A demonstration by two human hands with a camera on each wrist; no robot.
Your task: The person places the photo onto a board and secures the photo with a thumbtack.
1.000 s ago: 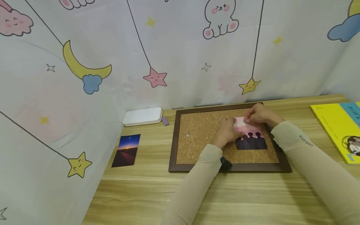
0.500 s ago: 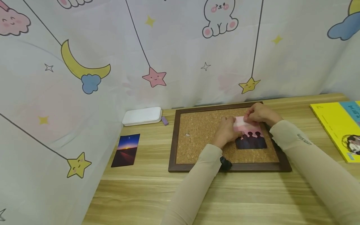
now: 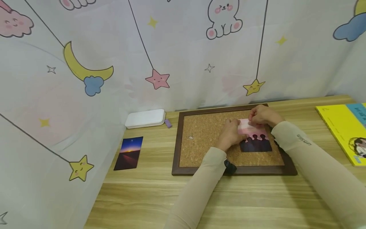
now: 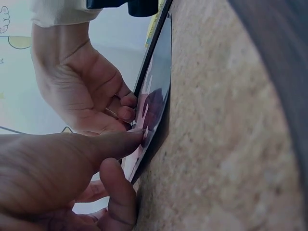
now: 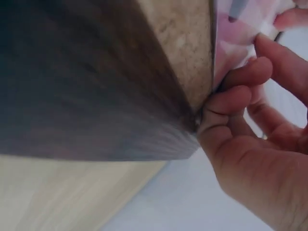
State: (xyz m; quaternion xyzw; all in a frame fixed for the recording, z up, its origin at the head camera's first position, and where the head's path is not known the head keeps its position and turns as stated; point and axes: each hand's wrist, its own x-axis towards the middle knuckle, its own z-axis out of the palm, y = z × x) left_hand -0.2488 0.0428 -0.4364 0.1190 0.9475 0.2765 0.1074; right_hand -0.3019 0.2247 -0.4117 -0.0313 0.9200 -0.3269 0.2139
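Observation:
A corkboard (image 3: pixel 206 152) in a dark brown frame lies on the table. On its right side is a photo (image 3: pixel 255 145) with a pink sky and dark silhouettes. My left hand (image 3: pixel 230 135) holds the photo's left side, the thumb pressing its face in the left wrist view and curled fingers at its edge. At the top of the photo, my right hand (image 3: pixel 264 115) has its fingers curled in a pinch. What it pinches is mostly hidden; it looks like a small pin-like thing. In the right wrist view, the right hand's lower fingers (image 5: pixel 231 103) rest by the frame's inner edge.
Small clear pieces (image 3: pixel 191 137) sit on the cork's left part. Left of the board lie a sunset photo (image 3: pixel 128 153), a white case (image 3: pixel 145 118) and a purple eraser-like block (image 3: pixel 168 123). A yellow book (image 3: pixel 334 127) lies at the right; a printed curtain (image 3: pixel 186 47) hangs behind.
My right hand and wrist have shifted slightly left at the top of the photo, its fingers turning a little. The left hand and the photo stay in place.

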